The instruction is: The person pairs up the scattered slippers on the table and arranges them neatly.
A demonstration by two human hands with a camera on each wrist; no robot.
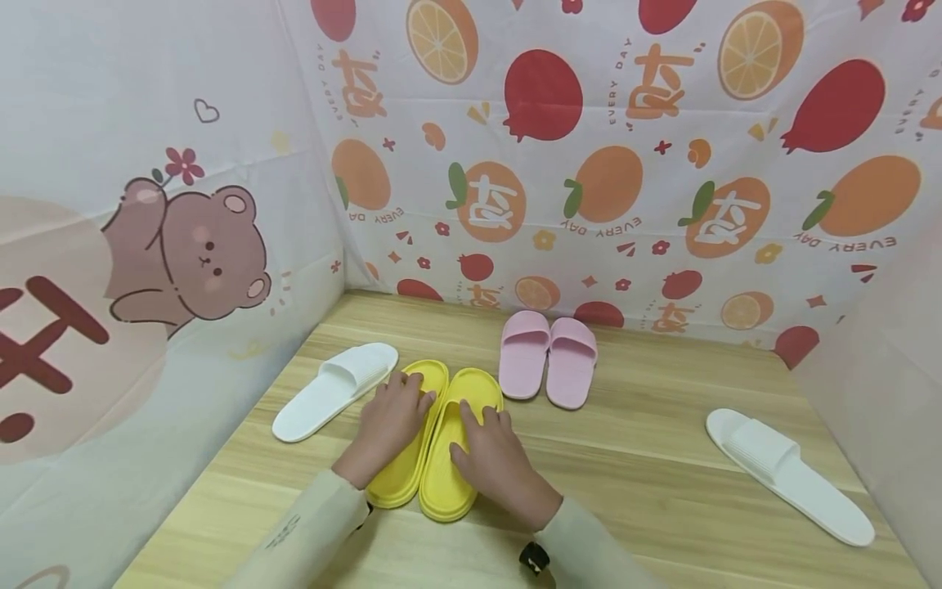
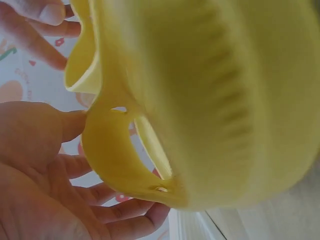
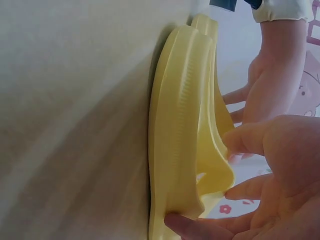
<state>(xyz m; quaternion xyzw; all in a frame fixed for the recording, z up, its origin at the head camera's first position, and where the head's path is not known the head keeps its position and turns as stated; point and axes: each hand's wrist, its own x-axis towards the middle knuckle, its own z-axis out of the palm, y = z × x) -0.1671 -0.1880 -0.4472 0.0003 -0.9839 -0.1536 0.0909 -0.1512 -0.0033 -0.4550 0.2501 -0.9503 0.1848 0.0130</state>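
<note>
Side by side on the floor lies a pair of yellow slippers, the left one [image 1: 397,481] and the right one [image 1: 444,478]. Over the left slipper's strap rests my left hand [image 1: 388,419], fingers spread and relaxed. In the left wrist view its thumb touches the strap [image 2: 112,155] and the fingertips lie along the far side. My right hand [image 1: 499,460] rests on the right slipper's strap with loosely extended fingers. Seen from the right wrist, one fingertip touches the sole's side [image 3: 175,165] while the thumb meets the strap. Both soles appear flat on the floor.
A single white slipper [image 1: 305,411] lies left of the yellow pair, angled. Two pink slippers [image 1: 524,368] stand together near the back wall [image 1: 633,270]. Another white slipper [image 1: 820,495] lies at the far right. Printed cloth walls border the wood-pattern floor [image 1: 625,491].
</note>
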